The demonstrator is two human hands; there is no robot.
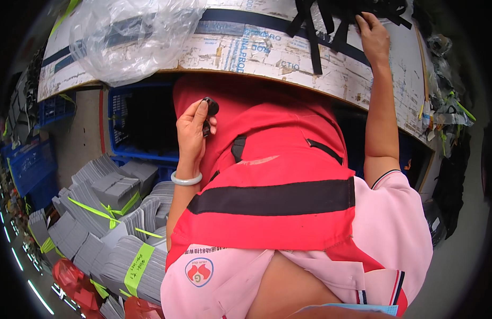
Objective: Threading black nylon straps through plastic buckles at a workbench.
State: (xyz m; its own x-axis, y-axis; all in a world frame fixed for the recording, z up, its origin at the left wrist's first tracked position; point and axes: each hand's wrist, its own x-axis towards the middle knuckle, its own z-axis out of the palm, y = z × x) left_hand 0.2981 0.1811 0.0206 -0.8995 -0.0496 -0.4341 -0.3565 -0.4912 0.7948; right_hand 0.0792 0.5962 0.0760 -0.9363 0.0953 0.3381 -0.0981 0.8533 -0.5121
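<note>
My left hand [194, 130] is held over my lap and pinches a small black plastic buckle [209, 112] between thumb and fingers; a pale bangle sits on that wrist. My right hand [373, 35] reaches up onto the worktable [267, 56] and rests on a pile of black webbing straps [339, 18] at its far edge, fingers curled on them. A red fabric piece with a black band [272, 198] lies over my lap, below both hands.
A crumpled clear plastic bag [130, 36] lies on the table's left part. A blue plastic crate [142, 125] stands under the table. Bundles of grey cut pieces tied with yellow-green bands [115, 223] are stacked on the floor to my left. Dark straps and bags hang at right.
</note>
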